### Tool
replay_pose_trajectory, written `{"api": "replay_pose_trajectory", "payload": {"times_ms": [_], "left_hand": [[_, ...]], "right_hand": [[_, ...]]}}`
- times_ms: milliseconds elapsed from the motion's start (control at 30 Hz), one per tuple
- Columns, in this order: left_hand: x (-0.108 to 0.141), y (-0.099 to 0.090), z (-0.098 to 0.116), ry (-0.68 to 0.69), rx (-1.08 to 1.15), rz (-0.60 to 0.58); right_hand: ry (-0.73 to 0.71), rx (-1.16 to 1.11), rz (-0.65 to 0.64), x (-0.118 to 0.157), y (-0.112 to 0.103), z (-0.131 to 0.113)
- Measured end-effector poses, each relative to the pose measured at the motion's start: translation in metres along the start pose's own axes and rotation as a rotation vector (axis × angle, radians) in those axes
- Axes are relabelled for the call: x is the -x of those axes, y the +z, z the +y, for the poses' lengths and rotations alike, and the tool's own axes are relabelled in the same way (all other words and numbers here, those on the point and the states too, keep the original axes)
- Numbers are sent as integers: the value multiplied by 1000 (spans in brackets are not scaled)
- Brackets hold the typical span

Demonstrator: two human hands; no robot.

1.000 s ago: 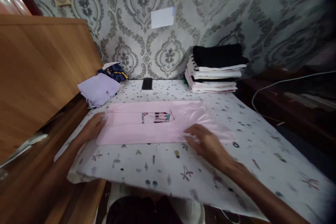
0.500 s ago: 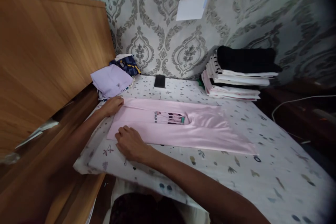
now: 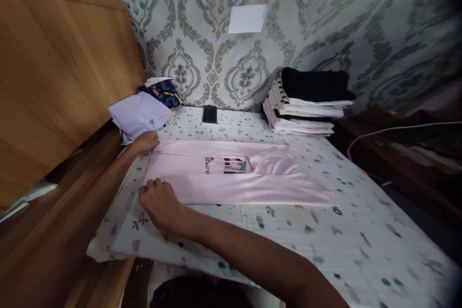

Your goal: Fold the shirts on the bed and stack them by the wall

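Observation:
A pink T-shirt (image 3: 224, 192) with a printed picture lies lengthwise across the bed, its sides folded inward over the print. At its left end, my left hand (image 3: 146, 141) grips the far corner with fingers closed. My right hand (image 3: 159, 202) is closed on the near corner of that same end, fingers curled over the cloth. Wrinkles run through the shirt's right part, which spreads into a point at the near right.
A stack of folded clothes (image 3: 306, 106) stands by the wall at the right. Folded lilac cloth (image 3: 140, 113) lies in a pile beside the wooden cabinet (image 3: 65, 57). Near the wall is a black wallet-like object (image 3: 210, 114). A white cable (image 3: 397, 127) runs at the right.
The view has shifted slightly, so the scene sits further left. My right hand has moved slightly toward the shirt's left near corner; my left hand stays at the far corner.

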State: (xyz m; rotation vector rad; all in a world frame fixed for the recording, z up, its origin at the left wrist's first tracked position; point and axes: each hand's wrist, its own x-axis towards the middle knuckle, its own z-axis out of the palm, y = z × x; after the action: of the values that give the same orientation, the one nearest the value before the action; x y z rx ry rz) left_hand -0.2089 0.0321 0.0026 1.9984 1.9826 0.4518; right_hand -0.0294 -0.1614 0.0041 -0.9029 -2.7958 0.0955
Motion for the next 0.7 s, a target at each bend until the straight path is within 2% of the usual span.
{"api": "replay_pose_trajectory", "payload": {"times_ms": [167,267,367,533,600,700], "left_hand": [[-2,1,8,-87,91,-58],[2,-2,14,-121,151,-55],[7,-5,23,-152,218,-38],[15,-18,48,-157,316,-5],[17,-26,63,-129,375,-13],[17,-35,89,-18,462,-60]], "right_hand": [[130,-106,-65,-3,-7,5],[250,-271,-81,-3,-15,12],[422,-491,6,2,-18,20],[637,-945,254,16,-21,34],[685,-1216,327,24,-24,41],[764,-1598,361,39,-31,52]]}}
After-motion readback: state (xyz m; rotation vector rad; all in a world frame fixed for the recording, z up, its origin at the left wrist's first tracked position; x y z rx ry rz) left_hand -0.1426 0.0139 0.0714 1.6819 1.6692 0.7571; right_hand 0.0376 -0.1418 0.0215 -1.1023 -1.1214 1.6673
